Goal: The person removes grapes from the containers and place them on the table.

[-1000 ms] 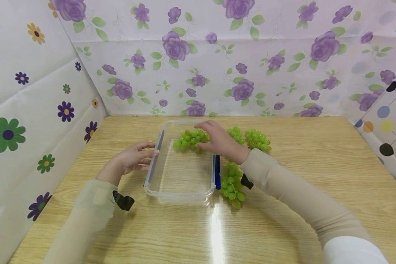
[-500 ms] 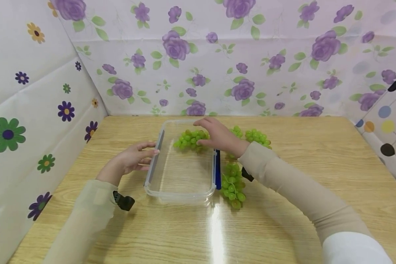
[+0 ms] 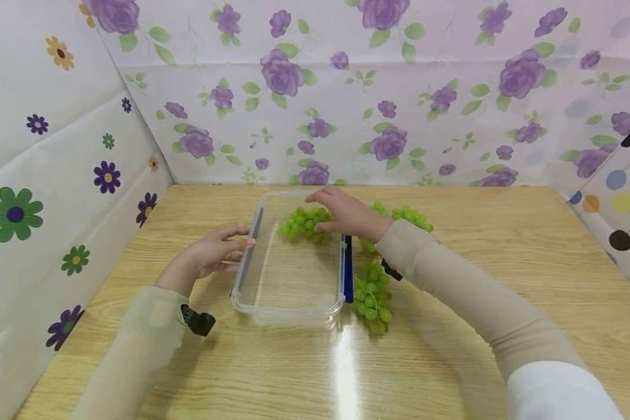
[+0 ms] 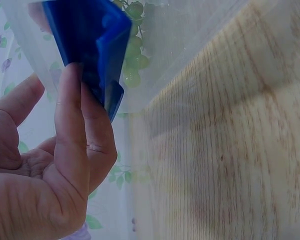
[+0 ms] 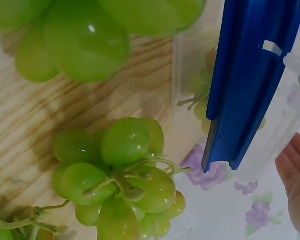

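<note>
A clear plastic food container (image 3: 299, 309) without a lid stands on the wooden table, a bunch of green grapes (image 3: 299, 223) lying in its far part. My left hand (image 3: 212, 252) is at its left side, thumb at the rim. In the left wrist view, its fingertips touch the container's blue side latch (image 4: 87, 45). My right hand (image 3: 349, 214) reaches in over the right rim, fingers spread above the grapes. Another blue latch (image 3: 349, 274) hangs down on the right side, also large in the right wrist view.
Just right of the container lies a bunch of grapes (image 3: 373, 297). Behind the right wrist, more grapes (image 3: 412, 217) lie on the table (image 3: 493, 256), partly hidden by the arm. Flower-patterned sheets (image 3: 346, 122) line the back and left edges.
My right hand and forearm have shifted slightly left and away over the container. My left hand, the container and the grapes inside it stay as they were.
</note>
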### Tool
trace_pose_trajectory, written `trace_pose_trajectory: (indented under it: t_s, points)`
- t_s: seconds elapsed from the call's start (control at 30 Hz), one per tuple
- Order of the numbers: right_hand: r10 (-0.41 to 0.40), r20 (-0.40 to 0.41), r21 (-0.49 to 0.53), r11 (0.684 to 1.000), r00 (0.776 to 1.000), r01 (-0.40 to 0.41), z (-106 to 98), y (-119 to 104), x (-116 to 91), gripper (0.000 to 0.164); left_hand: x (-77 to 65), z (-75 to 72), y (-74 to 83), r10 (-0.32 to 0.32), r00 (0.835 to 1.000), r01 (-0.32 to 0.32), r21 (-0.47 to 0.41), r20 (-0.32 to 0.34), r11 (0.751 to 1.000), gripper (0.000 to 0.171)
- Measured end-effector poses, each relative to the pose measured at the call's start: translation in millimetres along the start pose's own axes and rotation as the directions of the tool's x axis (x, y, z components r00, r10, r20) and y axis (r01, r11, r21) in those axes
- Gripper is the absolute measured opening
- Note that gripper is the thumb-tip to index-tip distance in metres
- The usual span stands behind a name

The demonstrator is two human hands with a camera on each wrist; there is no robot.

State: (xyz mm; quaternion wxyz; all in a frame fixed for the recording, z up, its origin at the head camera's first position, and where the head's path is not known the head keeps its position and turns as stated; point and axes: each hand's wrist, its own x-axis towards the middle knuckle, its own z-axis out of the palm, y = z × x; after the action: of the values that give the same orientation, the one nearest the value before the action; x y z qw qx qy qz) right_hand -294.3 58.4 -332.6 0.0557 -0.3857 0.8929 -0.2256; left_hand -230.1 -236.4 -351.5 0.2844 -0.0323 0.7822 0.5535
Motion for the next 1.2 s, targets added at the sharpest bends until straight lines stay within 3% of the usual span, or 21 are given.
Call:
trace_pose_trajectory:
  t_s: [0.23,0.83,1.2]
  points:
    - [-0.014,0.040,-0.040,0.999,0.999,0.015,8.7,4.5,9.5,0.063,0.5,0.1,0.1,0.001,1.000,-0.002,0.007,0.003,1.000,0.069]
    - [0.139,0.123,-0.116,0.985,0.983,-0.125,13.7,1.5,25.3,0.075,0.9,-0.5,-1.1,-0.003,1.000,0.003,-0.021,0.001,1.000,0.067]
    - [0.163,0.141,-0.280,0.953,0.977,-0.118,17.1,-3.5,32.4,0.074,-0.1,0.8,-0.6,-0.006,1.000,0.006,-0.020,-0.003,1.000,0.068]
